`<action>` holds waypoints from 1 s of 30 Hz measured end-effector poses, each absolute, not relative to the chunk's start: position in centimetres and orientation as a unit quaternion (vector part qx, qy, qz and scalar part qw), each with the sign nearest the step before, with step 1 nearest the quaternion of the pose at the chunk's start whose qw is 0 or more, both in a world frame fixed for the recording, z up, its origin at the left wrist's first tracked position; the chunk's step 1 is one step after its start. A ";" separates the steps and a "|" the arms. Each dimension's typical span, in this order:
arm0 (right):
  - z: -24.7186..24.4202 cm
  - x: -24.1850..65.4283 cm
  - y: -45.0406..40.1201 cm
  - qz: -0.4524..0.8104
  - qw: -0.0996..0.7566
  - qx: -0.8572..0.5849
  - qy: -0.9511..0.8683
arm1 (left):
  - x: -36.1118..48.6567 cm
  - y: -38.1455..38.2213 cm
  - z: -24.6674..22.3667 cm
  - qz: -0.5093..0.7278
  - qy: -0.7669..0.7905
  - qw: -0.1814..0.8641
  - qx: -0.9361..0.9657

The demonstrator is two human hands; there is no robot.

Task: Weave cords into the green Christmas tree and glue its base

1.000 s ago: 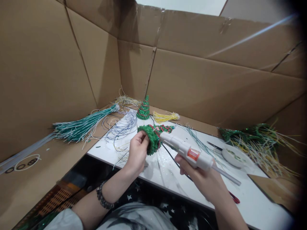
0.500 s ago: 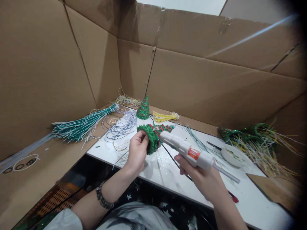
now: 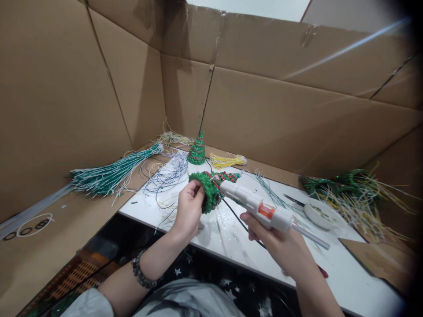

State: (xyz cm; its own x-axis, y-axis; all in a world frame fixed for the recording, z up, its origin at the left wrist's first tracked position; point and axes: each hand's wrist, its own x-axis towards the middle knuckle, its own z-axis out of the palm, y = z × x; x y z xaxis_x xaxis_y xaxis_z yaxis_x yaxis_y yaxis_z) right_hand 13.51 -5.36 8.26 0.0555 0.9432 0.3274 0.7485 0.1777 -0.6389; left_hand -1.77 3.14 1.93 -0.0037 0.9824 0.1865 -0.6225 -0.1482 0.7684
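My left hand grips the rim of a green beaded Christmas tree, which lies tilted with its wide base towards me and its tip pointing right. Red trim runs round it. Wrapped round the handle of a white hot glue gun is my right hand. The gun's nozzle end is at the side of the tree; whether it touches cannot be made out. A glue stick sticks out of the gun's back. Behind stands another green beaded tree, upright on the white board.
Teal wires lie at left beside tangled blue-white wires. Yellow wires lie at the back. Right are a white dish, dark scissors or tweezers and green beaded pieces. Cardboard walls enclose the board.
The view has shifted very slightly. Both hands, the tree and the glue gun keep nearly the same places.
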 end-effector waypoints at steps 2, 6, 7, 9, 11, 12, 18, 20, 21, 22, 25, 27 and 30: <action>8.3 13.5 -5.3 0.131 0.375 -0.618 -0.678 | -1.8 3.1 1.9 0.664 0.246 0.603 0.367; 8.2 13.6 -5.3 0.128 0.385 -0.606 -0.684 | -1.8 3.1 1.9 0.664 0.250 0.601 0.368; 8.2 13.6 -5.2 0.129 0.387 -0.603 -0.685 | -1.8 3.1 2.0 0.663 0.249 0.603 0.366; 8.0 13.8 -5.2 0.131 0.391 -0.600 -0.685 | -1.7 3.1 2.1 0.662 0.246 0.608 0.363; 7.6 14.1 -5.2 0.133 0.399 -0.601 -0.680 | -1.7 3.0 2.2 0.664 0.244 0.606 0.363; 7.4 14.3 -5.2 0.133 0.406 -0.603 -0.674 | -1.8 3.0 2.2 0.667 0.243 0.603 0.364; 6.8 14.7 -4.9 0.155 0.507 -0.598 -0.601 | -1.9 3.4 1.6 0.665 0.245 0.606 0.361; 6.7 14.8 -4.4 0.166 0.566 -0.573 -0.569 | -1.9 3.7 1.4 0.665 0.242 0.610 0.357; 6.6 14.9 -4.0 0.167 0.596 -0.560 -0.551 | -2.0 3.9 1.3 0.665 0.241 0.612 0.354; 6.4 15.3 -3.7 0.162 0.618 -0.553 -0.535 | -2.0 4.0 1.2 0.663 0.240 0.616 0.350; 5.3 17.3 -2.5 0.121 0.628 -0.592 -0.490 | -2.2 4.5 1.2 0.666 0.245 0.619 0.338; 4.1 19.2 -1.9 0.094 0.591 -0.648 -0.471 | -2.3 4.8 1.3 0.674 0.244 0.612 0.333; 2.1 21.4 -1.5 0.087 0.538 -0.699 -0.463 | -2.6 4.9 1.7 0.682 0.244 0.602 0.337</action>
